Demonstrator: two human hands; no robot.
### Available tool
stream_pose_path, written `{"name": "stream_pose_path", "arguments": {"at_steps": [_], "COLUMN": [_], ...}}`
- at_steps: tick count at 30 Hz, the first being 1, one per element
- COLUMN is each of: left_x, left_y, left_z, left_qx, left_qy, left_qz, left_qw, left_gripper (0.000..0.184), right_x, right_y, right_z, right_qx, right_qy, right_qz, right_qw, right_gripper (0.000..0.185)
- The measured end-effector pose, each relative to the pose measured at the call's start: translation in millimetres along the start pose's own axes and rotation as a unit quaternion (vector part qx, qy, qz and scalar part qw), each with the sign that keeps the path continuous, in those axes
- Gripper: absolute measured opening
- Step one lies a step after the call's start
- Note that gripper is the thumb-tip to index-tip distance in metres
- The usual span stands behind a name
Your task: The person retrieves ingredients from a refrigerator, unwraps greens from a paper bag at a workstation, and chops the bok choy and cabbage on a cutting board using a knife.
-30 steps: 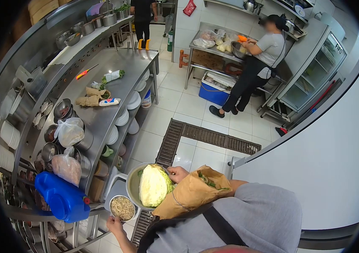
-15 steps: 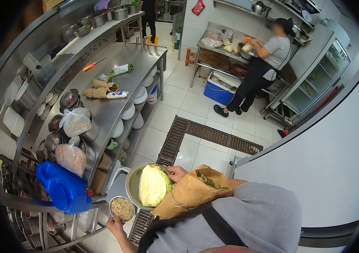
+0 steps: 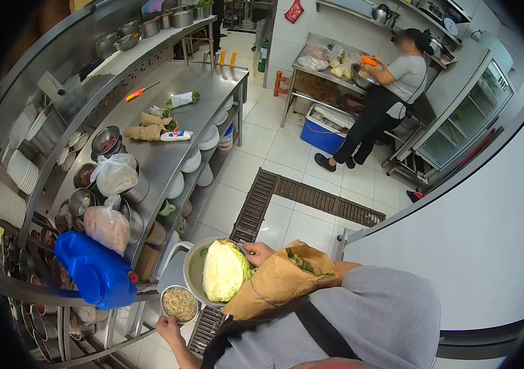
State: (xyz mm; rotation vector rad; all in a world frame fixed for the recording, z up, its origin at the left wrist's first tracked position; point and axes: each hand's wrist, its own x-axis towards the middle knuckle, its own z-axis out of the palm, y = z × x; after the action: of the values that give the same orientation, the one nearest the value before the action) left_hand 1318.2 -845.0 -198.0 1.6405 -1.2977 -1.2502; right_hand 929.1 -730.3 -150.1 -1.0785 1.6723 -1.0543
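Note:
My left hand (image 3: 167, 327) is closed on the rim of a small round container (image 3: 179, 304) filled with pale shredded food. A larger metal bowl (image 3: 195, 270) holds a cut pale-green cabbage (image 3: 224, 270); my right hand (image 3: 257, 253) grips its far right edge, fingers partly hidden. Against my right forearm and chest lies a brown paper bundle (image 3: 283, 280) with green leaves showing at its open end. The small container is just left of the bowl, close to its side.
A steel counter (image 3: 213, 92) on the left holds wrapped bundles, bowls and bagged food. A blue jug (image 3: 95, 270) stands near my left. A co-worker (image 3: 391, 92) stands by a far table above a blue cooler (image 3: 322, 139). A floor drain (image 3: 329, 200) crosses the tiles.
The counter and far table have shifted rightward in view. The co-worker's hands have moved near an orange item. My hands keep the same hold on container and bowl.

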Motion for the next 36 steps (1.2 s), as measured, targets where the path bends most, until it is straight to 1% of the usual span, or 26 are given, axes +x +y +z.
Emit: {"name": "stream_pose_path", "arguments": {"at_steps": [4,7,8,10,12,13,16,18,20,22,24,31,33,36], "left_x": [-4,7,7,9,10,10,18,15,16,19,15,11,13,13], "left_y": [16,3,5,10,14,14,5,11,14,13,22,33,32,30], "left_z": [7,14,16,21,29,33,40,46,49,51,56,71,73,75], "left_qx": [0.01,-0.01,-0.009,0.041,0.029,0.016,0.015,0.003,-0.009,0.027,0.015,-0.013,-0.007,-0.001], "left_qy": [0.0,-0.007,-0.008,-0.016,-0.017,-0.016,-0.021,-0.026,-0.033,-0.057,-0.061,-0.058,-0.062,-0.071], "left_qz": [-0.002,-0.005,-0.005,0.013,0.006,-0.002,0.004,-0.005,-0.014,0.001,-0.004,-0.021,-0.021,-0.016], "left_qw": [1.0,1.0,1.0,0.999,0.999,1.0,1.0,1.0,0.999,0.998,0.998,0.998,0.998,0.997], "left_gripper": [0.024,0.024,0.024,0.023,0.023,0.022,0.022,0.021,0.021,0.022,0.023,0.024,0.024,0.023], "right_x": [5,2,3,5,7,7,2,0,-3,-4,-4,-10,-14,-15], "right_y": [15,7,12,23,29,33,26,22,20,23,30,28,16,15], "right_z": [-2,-8,-9,-12,-16,-18,-28,-32,-35,-37,-40,-50,-53,-57], "right_qx": [0.02,0.017,0.019,0.021,0.02,0.02,0.018,-0.001,0.018,0.037,0.018,0.027,0.021,0.022], "right_qy": [0.009,0.012,0.019,0.026,0.041,0.042,0.037,0.04,0.047,0.054,0.059,0.068,0.081,0.083], "right_qz": [-0.009,0.017,0.014,0.01,-0.026,-0.026,-0.009,0.029,0.031,0.033,0.007,0.014,0.038,0.022], "right_qw": [1.0,1.0,1.0,0.999,0.999,0.999,0.999,0.999,0.998,0.997,0.998,0.997,0.996,0.996], "right_gripper": [0.011,0.012,0.013,0.013,0.015,0.015,0.015,0.015,0.015,0.015,0.015,0.013,0.011,0.011]}}
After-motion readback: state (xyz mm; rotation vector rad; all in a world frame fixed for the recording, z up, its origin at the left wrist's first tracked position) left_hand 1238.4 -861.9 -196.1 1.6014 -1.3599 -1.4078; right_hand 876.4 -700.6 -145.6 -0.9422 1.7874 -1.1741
